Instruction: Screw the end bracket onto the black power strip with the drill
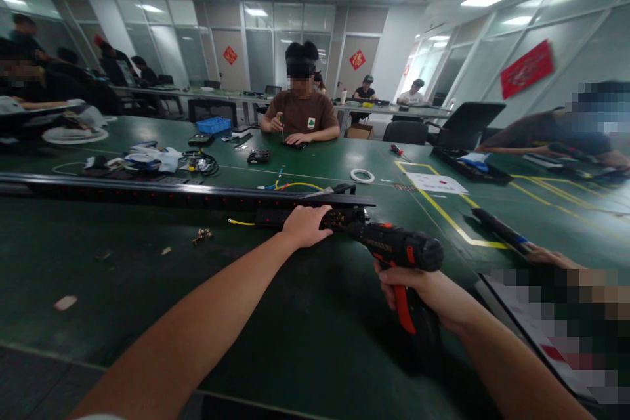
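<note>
My right hand [418,285] is wrapped round the grip of a black and orange cordless drill [398,244]. The drill points left, its front end up against the end of a short black strip-shaped unit [270,216]. Over this unit lies my left hand [306,226], fingers bent over its far side and thumb pointing right; the fingertips are partly hidden. Metal parts show at the unit's open right end [344,218]. A yellow wire [241,222] sticks out on the left. Just behind runs a long black rail [197,195].
Small brass screws [201,236] lie left of my left hand. Behind the rail are coloured wires [283,185], a white tape roll [362,176] and bundled cables [197,163]. A co-worker [300,111] sits opposite with a screwdriver. At right, another person's hand [556,257] is near a black tool.
</note>
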The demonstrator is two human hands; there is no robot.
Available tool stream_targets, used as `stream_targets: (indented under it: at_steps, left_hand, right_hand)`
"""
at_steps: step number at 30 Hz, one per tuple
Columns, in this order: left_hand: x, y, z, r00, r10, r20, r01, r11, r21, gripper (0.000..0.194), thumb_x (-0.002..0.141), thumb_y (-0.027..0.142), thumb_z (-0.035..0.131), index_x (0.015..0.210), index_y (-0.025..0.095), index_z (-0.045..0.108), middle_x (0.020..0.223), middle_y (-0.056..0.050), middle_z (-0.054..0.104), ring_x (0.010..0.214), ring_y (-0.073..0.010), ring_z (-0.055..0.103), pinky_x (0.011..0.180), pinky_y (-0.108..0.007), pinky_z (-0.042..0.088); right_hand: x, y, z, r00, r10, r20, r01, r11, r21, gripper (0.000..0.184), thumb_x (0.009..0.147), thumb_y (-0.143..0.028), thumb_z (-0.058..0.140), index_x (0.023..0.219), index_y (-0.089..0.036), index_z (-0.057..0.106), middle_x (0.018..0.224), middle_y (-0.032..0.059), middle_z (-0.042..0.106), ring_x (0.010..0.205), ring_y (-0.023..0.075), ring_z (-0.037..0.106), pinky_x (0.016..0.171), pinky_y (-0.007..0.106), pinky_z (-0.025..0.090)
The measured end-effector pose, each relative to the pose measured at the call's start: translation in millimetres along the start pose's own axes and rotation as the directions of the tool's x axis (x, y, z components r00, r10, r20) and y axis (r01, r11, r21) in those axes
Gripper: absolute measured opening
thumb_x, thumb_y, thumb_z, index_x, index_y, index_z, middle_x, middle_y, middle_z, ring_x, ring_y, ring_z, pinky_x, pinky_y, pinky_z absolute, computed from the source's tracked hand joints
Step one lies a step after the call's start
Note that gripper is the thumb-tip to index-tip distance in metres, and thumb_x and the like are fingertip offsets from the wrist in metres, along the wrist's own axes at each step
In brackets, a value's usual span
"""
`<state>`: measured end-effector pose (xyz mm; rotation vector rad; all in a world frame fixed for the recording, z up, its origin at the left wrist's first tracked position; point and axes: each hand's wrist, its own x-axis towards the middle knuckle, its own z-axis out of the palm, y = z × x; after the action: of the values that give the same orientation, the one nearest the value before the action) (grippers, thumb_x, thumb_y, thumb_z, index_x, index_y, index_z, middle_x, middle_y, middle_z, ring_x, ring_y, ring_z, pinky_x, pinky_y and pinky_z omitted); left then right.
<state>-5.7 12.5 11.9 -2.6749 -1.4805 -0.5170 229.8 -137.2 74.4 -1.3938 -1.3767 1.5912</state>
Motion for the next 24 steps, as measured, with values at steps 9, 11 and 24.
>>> stream_targets:
  at_steps: [9, 11, 24]
  left_hand:
    - [-0.3, 0.3, -1.6, 1.000, 0.006, 0.003, -0.006, 1.000, -0.007, 0.060, 0.090, 0.055, 0.066, 0.140, 0.025, 0.053, 0.123, -0.010, 0.073, 0.113, -0.0327, 0.068, 0.098, -0.044, 0.048]
    - [-0.1, 0.0, -1.1, 1.000, 0.006, 0.001, -0.006, 1.000, -0.001, 0.059, 0.090, 0.056, 0.065, 0.140, 0.025, 0.053, 0.122, -0.009, 0.074, 0.113, -0.0327, 0.069, 0.097, -0.044, 0.049]
    - [0.6, -1.7, 2.1, 1.000, 0.015, -0.005, -0.015, 1.000, 0.015, 0.059, 0.090, 0.056, 0.066, 0.139, 0.025, 0.053, 0.118, -0.010, 0.074, 0.110, -0.0326, 0.069, 0.095, -0.043, 0.049]
  right_hand:
    - [-1.7, -2.1, 3.3, 0.999, 0.022, -0.029, -0.022, 1.000, 0.002, 0.042, 0.072, -0.041, 0.076, 0.105, -0.017, 0.067, 0.060, -0.0018, 0.066, 0.055, 0.0176, 0.063, 0.056, 0.028, 0.047]
    - [-2.5, -2.4, 3.8, 0.999, 0.020, -0.030, -0.020, 1.000, 0.004, 0.046, 0.074, -0.042, 0.076, 0.111, -0.017, 0.065, 0.061, -0.0006, 0.068, 0.057, 0.0187, 0.064, 0.058, 0.029, 0.048]
    - [2.5, 0.3, -1.2, 0.999, 0.022, -0.034, -0.021, 0.999, 0.029, 0.043, 0.070, -0.045, 0.084, 0.100, -0.016, 0.071, 0.080, 0.0053, 0.075, 0.071, 0.0208, 0.069, 0.069, 0.033, 0.052]
